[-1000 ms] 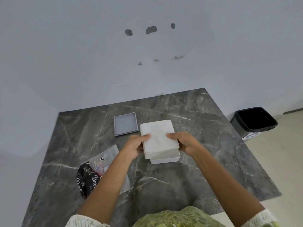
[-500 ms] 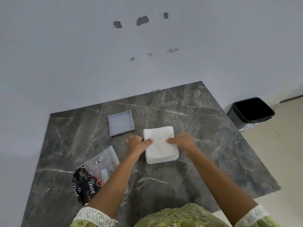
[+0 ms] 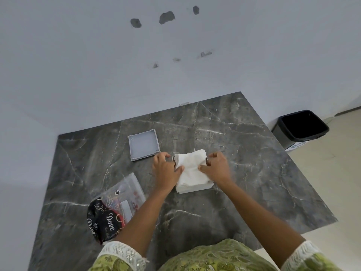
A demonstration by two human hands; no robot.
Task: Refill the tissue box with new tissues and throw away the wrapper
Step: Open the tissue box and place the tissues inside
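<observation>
1. Step in hand: seating the tissue stack (image 3: 192, 170) into the tissue box (image 3: 195, 189) at mid-surface (image 3: 244, 163).
2. Grip: left hand (image 3: 166, 173) and right hand (image 3: 215, 169) press the stack's sides, fingers curled, thumbs on top.
3. Next: fit the lid (image 3: 144, 144), then carry the wrapper (image 3: 115, 208) to the bin (image 3: 300, 128).
4. Count: one of each; the box is mostly hidden.

Centre of the frame: tissues (image 3: 192, 171), soft matt white paper, faintly creased on top. Below them, table (image 3: 254, 173) of dark grey marble-look stone with pale veins and a smooth, slightly sheened finish. Above left of centre: lid (image 3: 144, 144), smooth matt grey plastic. Lower left: wrapper (image 3: 117, 204), thin glossy plastic film, part clear, part printed black. Right edge: bin (image 3: 300, 127), black plastic with a glossy liner.
</observation>
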